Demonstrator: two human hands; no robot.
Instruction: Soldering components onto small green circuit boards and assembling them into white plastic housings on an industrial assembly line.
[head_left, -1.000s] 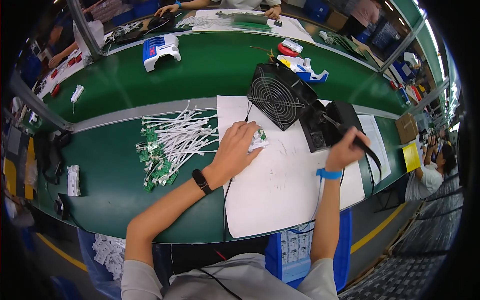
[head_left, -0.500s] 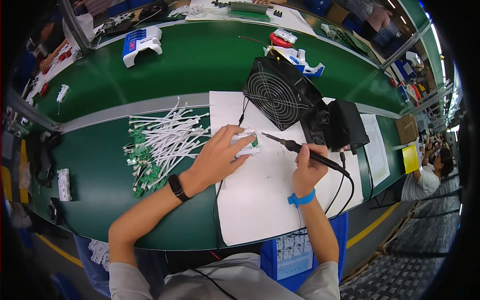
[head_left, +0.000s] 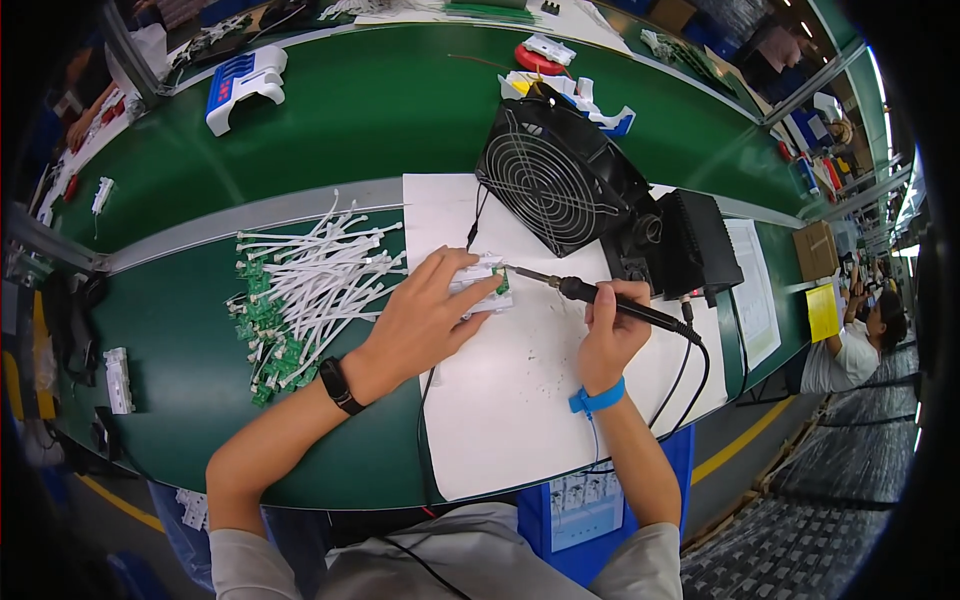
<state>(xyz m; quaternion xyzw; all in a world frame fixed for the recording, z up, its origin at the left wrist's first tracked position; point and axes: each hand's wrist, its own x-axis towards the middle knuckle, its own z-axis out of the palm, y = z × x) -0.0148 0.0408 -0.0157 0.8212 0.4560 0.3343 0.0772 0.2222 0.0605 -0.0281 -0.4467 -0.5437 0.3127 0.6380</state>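
Note:
My left hand [head_left: 425,308] holds down a white plastic housing [head_left: 490,300] on the white paper sheet [head_left: 500,400], fingers spread over it. A small green circuit board [head_left: 502,281] shows at the housing's right end, beside my fingertips. In my right hand [head_left: 612,338] is a soldering iron [head_left: 580,290], gripped like a pen. Its tip points left and reaches the upper edge of the board; whether it touches cannot be made out. To the left of my left hand lies a heap of green circuit boards [head_left: 270,365] with white cables [head_left: 325,280].
A black fan [head_left: 545,180] and a black box-shaped unit [head_left: 697,245] stand beyond my hands. The iron's cord [head_left: 704,375] hangs at the right. Another white housing [head_left: 118,380] lies at the far left. A blue bin [head_left: 683,450] is below the table edge; a person [head_left: 860,340] sits at right.
The soldering iron's tip has moved left to the circuit board. My left hand stays on the housing. The whole view has shifted slightly.

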